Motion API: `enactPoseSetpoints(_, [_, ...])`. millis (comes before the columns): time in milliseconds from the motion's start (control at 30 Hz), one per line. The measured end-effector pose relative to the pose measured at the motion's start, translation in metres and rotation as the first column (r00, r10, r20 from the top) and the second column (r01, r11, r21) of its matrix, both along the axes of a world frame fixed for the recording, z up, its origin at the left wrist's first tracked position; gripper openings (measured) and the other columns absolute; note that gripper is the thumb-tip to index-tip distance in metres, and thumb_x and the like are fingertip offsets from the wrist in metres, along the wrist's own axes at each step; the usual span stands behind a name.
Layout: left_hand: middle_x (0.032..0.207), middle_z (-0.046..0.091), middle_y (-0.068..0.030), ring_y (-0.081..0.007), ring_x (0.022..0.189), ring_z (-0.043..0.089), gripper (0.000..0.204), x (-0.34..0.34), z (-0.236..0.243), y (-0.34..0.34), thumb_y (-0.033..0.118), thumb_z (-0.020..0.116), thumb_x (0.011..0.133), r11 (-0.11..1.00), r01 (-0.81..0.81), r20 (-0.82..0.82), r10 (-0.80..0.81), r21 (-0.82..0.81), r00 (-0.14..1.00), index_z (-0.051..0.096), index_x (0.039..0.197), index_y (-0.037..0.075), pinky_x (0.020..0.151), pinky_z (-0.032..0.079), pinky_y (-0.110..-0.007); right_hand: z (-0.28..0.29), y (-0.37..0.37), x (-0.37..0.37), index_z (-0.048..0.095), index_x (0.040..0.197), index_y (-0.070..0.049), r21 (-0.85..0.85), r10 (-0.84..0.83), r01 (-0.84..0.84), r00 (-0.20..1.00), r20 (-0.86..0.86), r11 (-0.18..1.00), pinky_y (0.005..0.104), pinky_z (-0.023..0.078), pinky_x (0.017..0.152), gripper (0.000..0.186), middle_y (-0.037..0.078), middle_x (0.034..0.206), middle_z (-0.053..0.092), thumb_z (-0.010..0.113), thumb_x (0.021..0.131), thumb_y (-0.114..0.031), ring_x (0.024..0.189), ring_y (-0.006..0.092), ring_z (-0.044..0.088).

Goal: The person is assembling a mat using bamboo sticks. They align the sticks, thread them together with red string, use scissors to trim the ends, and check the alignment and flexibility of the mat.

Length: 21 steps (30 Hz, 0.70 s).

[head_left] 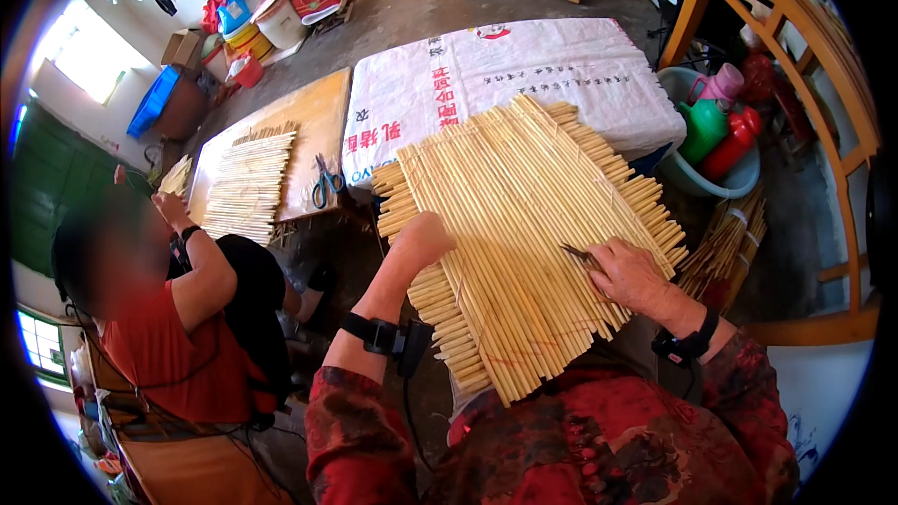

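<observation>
The layered stalk mat [524, 215] lies mid-view, its twelve o'clock end overlapping the white-covered surface [552, 56]. At its nine o'clock edge the left hand [423, 239] curls; what its grip holds, I cannot tell. Toward four o'clock, the right hand [627, 275] has its grip wrapped round a dark pointed tool [577, 252].

Ridged stalk mat [524, 243], glossy wooden board [323, 117]

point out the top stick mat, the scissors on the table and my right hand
Top stick mat [513, 238], head view: its middle
Scissors [325, 175], head view: near the pivot
Right hand [627, 273], head view: its back
</observation>
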<state>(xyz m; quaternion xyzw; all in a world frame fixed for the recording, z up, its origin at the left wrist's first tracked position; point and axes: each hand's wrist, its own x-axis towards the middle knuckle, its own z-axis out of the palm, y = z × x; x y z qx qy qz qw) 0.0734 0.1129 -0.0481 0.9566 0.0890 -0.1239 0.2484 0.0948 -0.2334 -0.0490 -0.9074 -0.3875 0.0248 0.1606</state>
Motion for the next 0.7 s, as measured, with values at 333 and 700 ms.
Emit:
enactPoseSetpoints(333, [0.083,0.056,-0.0043,-0.0153,0.072,0.054,0.024,-0.100,-0.024,0.038,0.024,0.066,0.084,0.246,-0.437,-0.075,0.798,-0.865,0.598,0.059,0.091,0.003,0.061,0.044,-0.029,0.004,-0.017,0.002,0.053,0.117,-0.005,0.208,-0.088,0.179,0.920,-0.383,0.962,0.0355,0.049,0.076,0.046,0.015,0.102,0.057,0.066,0.075,-0.018,0.090,0.0277,0.060])
enactPoseSetpoints(700, [0.120,0.056,-0.0188,-0.0315,0.109,0.055,0.047,-0.114,-0.030,-0.037,0.029,0.049,0.091,-0.007,-0.480,-0.426,0.472,-0.877,0.772,0.046,0.127,-0.001,0.089,0.047,-0.045,0.270,-0.175,0.012,0.056,0.111,-0.005,0.045,-0.284,0.576,0.331,0.900,0.816,0.0386,0.046,0.079,0.036,0.011,0.094,0.059,0.057,0.074,-0.007,0.089,0.0298,0.056])
